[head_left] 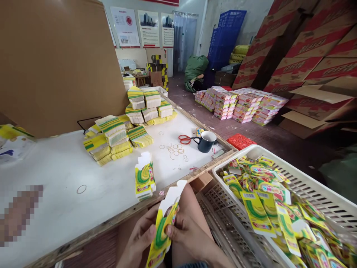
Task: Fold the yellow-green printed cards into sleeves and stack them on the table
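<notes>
A yellow-green printed carton, its white end flaps standing open, is held over my lap at the table's front edge. My left hand grips it from the left, thumb against its side. From the right, my right hand closes on it with the thumb pressed to the printed front. The fingers behind the carton are partly hidden. Just beyond my hands, a small stack of flattened cartons lies on the white table. To my right, a white plastic basket holds many cartons of the same print.
Bundled carton blanks are piled on the table's far left. Rubber bands, red-handled scissors and a dark mug lie near its right edge. A red stool and stacked pink boxes stand on the floor.
</notes>
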{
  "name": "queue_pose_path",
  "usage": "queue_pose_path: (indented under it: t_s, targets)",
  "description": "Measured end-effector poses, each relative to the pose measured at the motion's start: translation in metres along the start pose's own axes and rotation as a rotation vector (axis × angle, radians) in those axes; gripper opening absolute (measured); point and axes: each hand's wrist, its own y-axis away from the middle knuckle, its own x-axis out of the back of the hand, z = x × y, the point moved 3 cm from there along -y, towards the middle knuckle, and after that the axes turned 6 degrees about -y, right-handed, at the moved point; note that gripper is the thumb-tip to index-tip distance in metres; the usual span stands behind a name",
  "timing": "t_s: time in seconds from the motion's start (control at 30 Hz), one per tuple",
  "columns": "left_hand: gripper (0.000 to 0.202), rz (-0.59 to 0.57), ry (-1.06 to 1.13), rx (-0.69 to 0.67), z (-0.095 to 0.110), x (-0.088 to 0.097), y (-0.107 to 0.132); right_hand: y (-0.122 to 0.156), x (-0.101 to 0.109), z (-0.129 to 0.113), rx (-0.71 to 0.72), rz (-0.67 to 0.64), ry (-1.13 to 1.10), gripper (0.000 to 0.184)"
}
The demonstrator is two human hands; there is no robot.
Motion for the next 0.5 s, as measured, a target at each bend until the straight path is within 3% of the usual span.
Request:
queue_pose_path:
  t_s: [0.1, 0.3, 0.4, 0.5]
  targets:
    - [0.054, -0.01, 0.016, -0.02, 0.002, -0.003, 0.0, 0.002, -0.002, -0.003, -0.017, 0.037, -0.031, 0.048]
    - [0.06, -0.127, -0.028, 0.027, -0.005, -0.001, 0.003, 0.005, -0.009, -0.007, -0.133, -0.041, -0.072, 0.048]
    - [0.056, -0.106, 0.011, -0.013, -0.004, 0.005, 0.0, 0.002, -0.003, -0.003, -0.104, 0.031, -0.097, 0.048]
    - [0.044, -0.011, 0.077, -0.048, -0.005, 0.013, -0.006, 0.001, 0.006, 0.0, 0.016, 0.202, 0.023, 0.042]
